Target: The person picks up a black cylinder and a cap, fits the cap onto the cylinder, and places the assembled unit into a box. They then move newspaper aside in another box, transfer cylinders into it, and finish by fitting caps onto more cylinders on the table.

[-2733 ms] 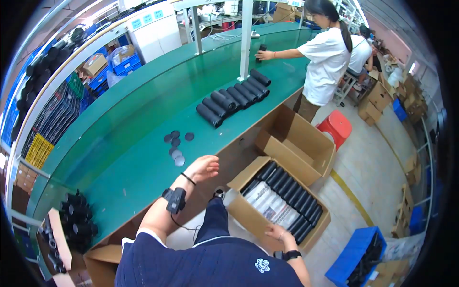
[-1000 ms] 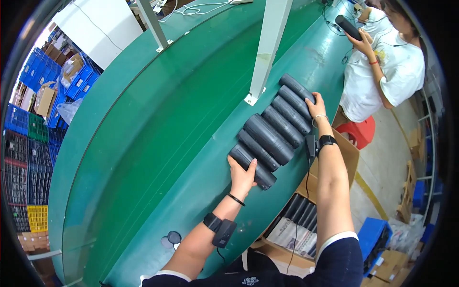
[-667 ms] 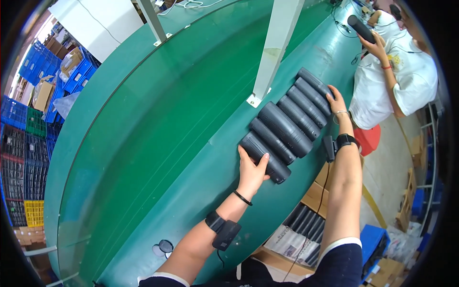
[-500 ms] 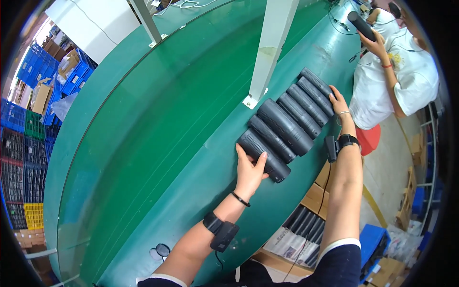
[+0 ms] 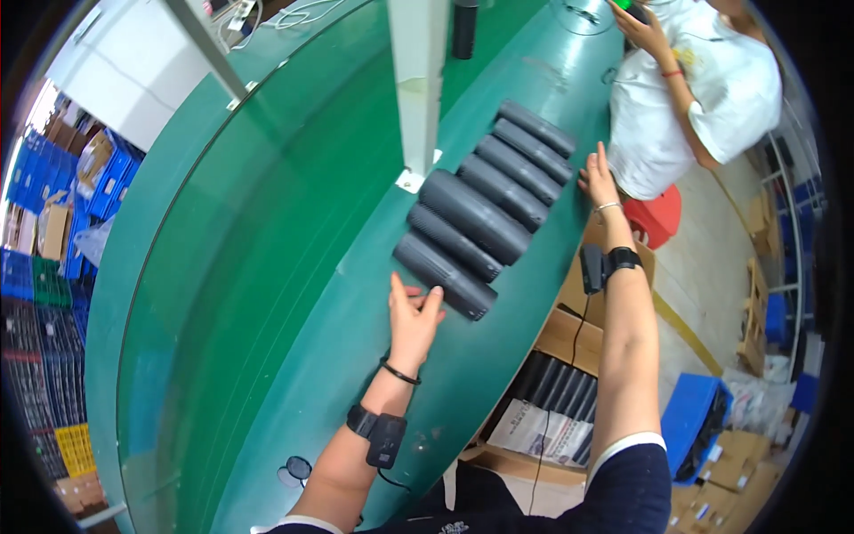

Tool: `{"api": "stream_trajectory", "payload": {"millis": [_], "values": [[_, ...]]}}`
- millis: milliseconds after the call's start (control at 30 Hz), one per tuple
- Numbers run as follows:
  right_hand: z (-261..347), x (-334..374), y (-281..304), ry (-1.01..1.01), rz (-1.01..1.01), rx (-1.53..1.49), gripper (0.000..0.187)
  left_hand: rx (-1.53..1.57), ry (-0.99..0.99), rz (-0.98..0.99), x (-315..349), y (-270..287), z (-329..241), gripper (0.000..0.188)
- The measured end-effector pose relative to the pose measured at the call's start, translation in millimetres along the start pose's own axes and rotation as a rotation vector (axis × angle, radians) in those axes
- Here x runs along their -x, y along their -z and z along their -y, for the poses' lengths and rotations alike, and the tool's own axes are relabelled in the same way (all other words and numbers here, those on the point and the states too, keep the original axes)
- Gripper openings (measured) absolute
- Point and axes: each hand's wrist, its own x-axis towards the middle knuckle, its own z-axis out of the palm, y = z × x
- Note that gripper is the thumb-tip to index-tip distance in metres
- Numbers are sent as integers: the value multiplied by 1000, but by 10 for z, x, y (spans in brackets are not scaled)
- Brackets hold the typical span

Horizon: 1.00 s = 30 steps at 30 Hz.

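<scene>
Several black perforated cylinders (image 5: 476, 215) lie side by side in a slanting row on the green worktop. One of them, near the middle, is thicker than its neighbours. My left hand (image 5: 414, 327) is at the near end of the row, fingers spread. Its thumb is at the side of the nearest cylinder (image 5: 445, 277); whether it touches cannot be made out. To the right of the far end, my right hand (image 5: 602, 183) is held with its fingers stretched out, apart from the cylinders and holding nothing.
A grey post (image 5: 418, 98) rises beside the row, along the green conveyor belt (image 5: 267, 267). Farther up the belt stands another black cylinder (image 5: 464, 31). Below the worktop's edge, an open carton (image 5: 572, 338) holds more cylinders. A co-worker in a white shirt (image 5: 725, 98) is at the right.
Both hands have come off the row: the right has moved away from the far end, and the left has loosened from the nearest cylinder. The view has shifted, and the co-worker's hand appears higher.
</scene>
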Motion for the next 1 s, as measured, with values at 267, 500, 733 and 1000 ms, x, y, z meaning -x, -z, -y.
{"api": "stream_trajectory", "payload": {"millis": [267,500,733,1000], "values": [[107,2223,499,-158,349,-137,42,108,15,-20,475,-92,-223,44],[-1096,5343,2234,-831,772,639,40,-113,-181,25,805,-642,-277,51],[-1107,5458,1940,-659,605,154,30,30,170,-112,-190,-633,-329,75],[500,2504,75,385,382,255,65,-64,115,-37,-402,-744,-124,57]]}}
